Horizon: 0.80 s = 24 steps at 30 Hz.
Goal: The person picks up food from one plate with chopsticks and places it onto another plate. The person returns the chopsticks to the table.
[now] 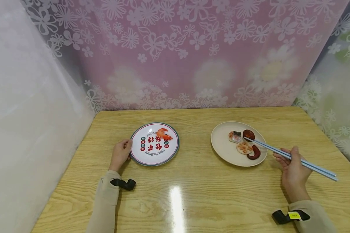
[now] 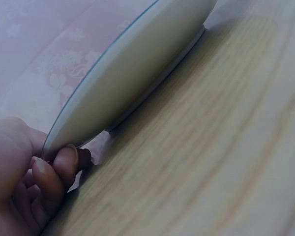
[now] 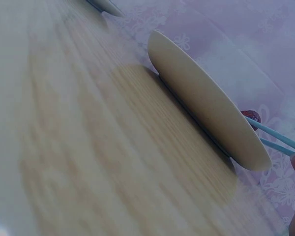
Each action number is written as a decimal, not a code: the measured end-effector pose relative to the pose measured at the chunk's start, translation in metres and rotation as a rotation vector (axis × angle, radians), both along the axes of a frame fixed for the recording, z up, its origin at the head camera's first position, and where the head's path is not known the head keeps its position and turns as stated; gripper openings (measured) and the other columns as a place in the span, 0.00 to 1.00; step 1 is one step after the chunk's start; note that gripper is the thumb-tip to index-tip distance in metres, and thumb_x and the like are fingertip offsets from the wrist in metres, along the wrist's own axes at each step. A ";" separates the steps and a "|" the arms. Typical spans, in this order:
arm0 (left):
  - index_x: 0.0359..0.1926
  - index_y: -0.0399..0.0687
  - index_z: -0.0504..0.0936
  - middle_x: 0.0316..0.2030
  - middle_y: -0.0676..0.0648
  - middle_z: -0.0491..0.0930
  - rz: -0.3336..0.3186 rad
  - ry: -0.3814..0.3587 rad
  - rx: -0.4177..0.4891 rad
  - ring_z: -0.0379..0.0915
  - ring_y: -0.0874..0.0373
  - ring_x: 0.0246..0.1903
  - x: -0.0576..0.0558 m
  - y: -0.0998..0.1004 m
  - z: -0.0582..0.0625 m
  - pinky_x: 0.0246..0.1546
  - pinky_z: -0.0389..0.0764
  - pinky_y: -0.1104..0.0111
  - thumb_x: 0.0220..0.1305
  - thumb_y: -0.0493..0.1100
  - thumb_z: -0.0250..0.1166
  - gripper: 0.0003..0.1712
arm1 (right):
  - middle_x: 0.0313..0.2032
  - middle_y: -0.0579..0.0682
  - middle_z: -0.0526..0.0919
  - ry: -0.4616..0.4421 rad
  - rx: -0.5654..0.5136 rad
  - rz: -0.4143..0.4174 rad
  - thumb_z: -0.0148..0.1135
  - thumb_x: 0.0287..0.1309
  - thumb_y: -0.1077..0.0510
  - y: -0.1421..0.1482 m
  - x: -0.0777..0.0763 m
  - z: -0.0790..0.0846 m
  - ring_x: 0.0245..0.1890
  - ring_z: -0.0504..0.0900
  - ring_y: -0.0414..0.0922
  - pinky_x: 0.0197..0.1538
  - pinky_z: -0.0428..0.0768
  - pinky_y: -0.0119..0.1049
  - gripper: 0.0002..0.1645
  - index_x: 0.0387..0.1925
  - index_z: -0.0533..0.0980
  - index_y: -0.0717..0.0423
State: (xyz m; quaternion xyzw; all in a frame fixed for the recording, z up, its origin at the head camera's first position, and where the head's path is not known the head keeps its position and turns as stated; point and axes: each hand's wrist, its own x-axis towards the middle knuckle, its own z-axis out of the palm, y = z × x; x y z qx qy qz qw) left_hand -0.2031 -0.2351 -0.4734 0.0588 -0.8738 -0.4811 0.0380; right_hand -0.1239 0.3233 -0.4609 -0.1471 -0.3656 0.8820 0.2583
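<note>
My left hand (image 1: 121, 154) pinches the left rim of a white plate (image 1: 138, 142) with red and green lettering; the left wrist view shows thumb above and fingers below its edge (image 2: 113, 78). A red shrimp piece (image 1: 164, 134) lies on that plate. In my right hand (image 1: 296, 170) I hold light blue chopsticks (image 1: 297, 158), their tips at a dark reddish-brown round food piece (image 1: 249, 135) on the beige plate (image 1: 224, 152). Beside it on this plate are a sushi-like piece (image 1: 235, 136), a pale browned round piece (image 1: 243, 148) and a curved brown sausage (image 1: 254, 153).
Both plates stand on a wood-grain table (image 1: 192, 174), well apart. A pink flowered curtain (image 1: 175, 64) hangs along the back edge, and a white sheet (image 1: 32, 113) hangs at the left. Black wrist cameras are strapped over both sleeves.
</note>
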 end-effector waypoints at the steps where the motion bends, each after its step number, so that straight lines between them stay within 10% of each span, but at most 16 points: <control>1: 0.54 0.32 0.77 0.18 0.50 0.73 0.001 -0.001 0.001 0.66 0.61 0.12 0.000 0.000 0.000 0.14 0.70 0.71 0.74 0.45 0.50 0.21 | 0.27 0.63 0.85 0.000 0.006 -0.001 0.61 0.63 0.56 -0.001 0.000 0.000 0.22 0.86 0.51 0.23 0.82 0.35 0.20 0.35 0.80 0.75; 24: 0.54 0.32 0.78 0.18 0.50 0.73 0.015 0.005 -0.002 0.65 0.62 0.11 -0.001 0.000 0.000 0.14 0.70 0.72 0.74 0.45 0.51 0.21 | 0.27 0.63 0.85 0.007 0.012 -0.003 0.63 0.61 0.55 -0.016 -0.003 0.005 0.22 0.86 0.51 0.23 0.82 0.35 0.22 0.35 0.80 0.76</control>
